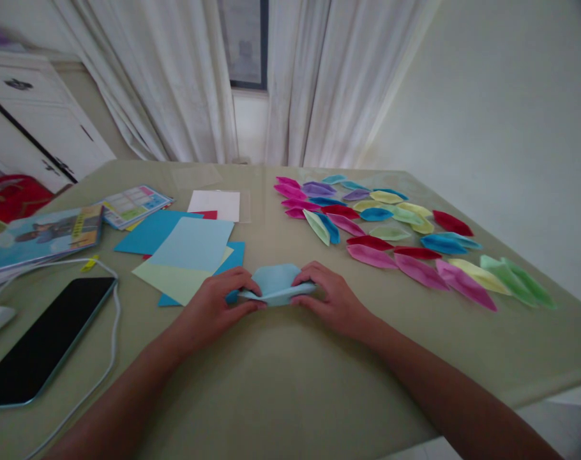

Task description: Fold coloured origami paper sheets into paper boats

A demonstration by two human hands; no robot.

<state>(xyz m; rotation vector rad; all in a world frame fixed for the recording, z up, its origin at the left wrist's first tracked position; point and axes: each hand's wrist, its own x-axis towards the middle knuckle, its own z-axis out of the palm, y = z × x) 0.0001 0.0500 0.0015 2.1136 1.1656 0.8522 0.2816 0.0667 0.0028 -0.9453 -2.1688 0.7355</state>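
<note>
A light blue folded paper [277, 281] is held between my two hands at the middle of the table. My left hand [223, 300] pinches its left end between thumb and fingers. At the opposite end, my right hand [332, 299] grips it the same way. The paper's near edge is folded into a narrow boat-like shape, while a flap stands up behind it. Just left of it lies a loose pile of coloured sheets, with a pale blue sheet [195, 243], a pale green sheet [170, 281] and a darker blue sheet [147, 231].
Many folded paper boats [373, 257] in several colours spread over the right side of the table [290, 383]. A black-screened tablet [46, 338] and a white cable [114, 338] lie at the left, near booklets [46, 233]. White paper [216, 206] sits farther back.
</note>
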